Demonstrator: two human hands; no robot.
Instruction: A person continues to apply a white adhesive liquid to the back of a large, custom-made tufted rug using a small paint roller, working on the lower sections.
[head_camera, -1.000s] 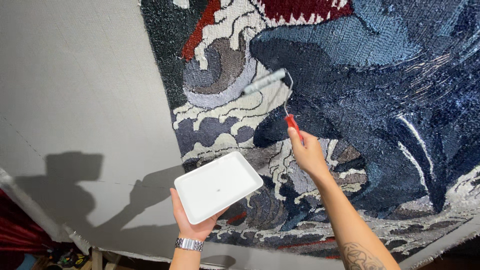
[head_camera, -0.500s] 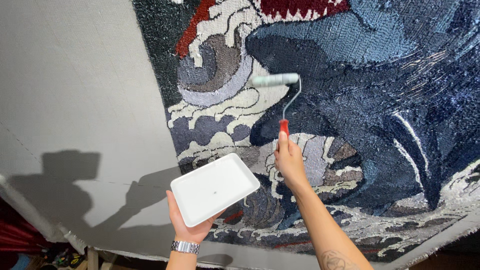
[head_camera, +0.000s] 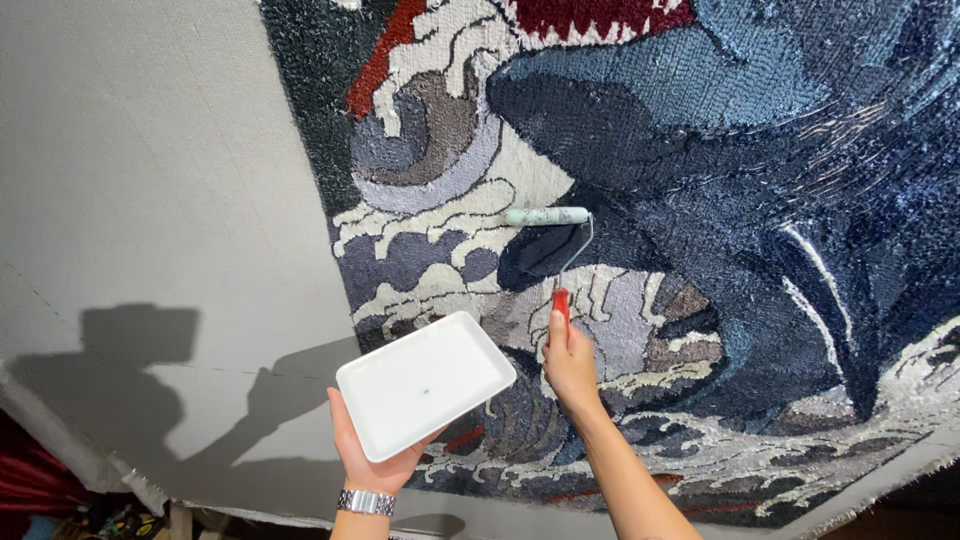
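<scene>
Head view: the right hand has its grip closed round the red handle of a small paint roller, whose sleeve rests above on the tufted rug. Light, stiff; best held low on the handle. The left hand cups a white tray beneath, beside that grip.

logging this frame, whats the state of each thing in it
left hand: palm up, holding the white tray from below
white tray: tilted, looks nearly empty, one small dark speck
right hand: closed around the roller's red handle
paint roller: sleeve horizontal, pressed on the tufted rug
tufted rug: stretched on grey backing cloth, pile side facing the camera
wristwatch: on the left wrist
</scene>
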